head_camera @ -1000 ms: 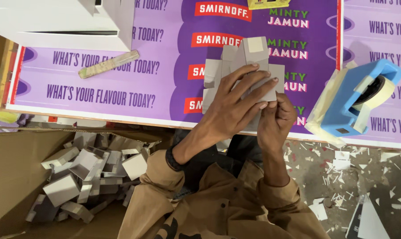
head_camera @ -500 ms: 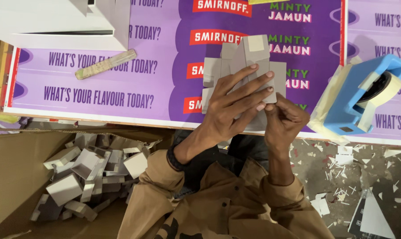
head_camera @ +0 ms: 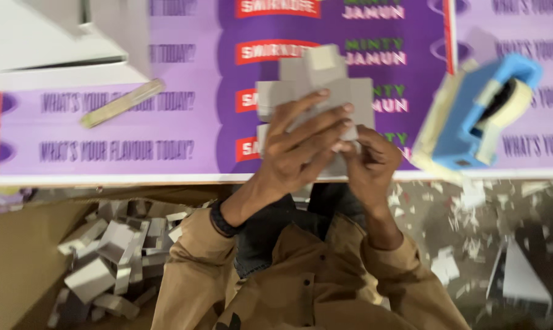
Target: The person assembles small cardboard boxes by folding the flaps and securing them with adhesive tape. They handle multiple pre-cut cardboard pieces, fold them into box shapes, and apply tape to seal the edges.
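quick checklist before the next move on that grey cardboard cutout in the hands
1. Left hand grips the grey cardboard cutout, fingers spread across it: ok.
2. Right hand pinches the cutout's lower edge: ok.
3. Cutout sits flat on the purple printed sheet: cannot tell, blurred.
4. Blue tape dispenser within reach on the right, apart from the hands: ok.
5. Flat stick lies on the sheet to the left, clear of the hands: ok.
6. Cardboard box with folded grey pieces open at lower left: ok.

a purple printed sheet covers the worktable; paper scraps litter the grey floor.
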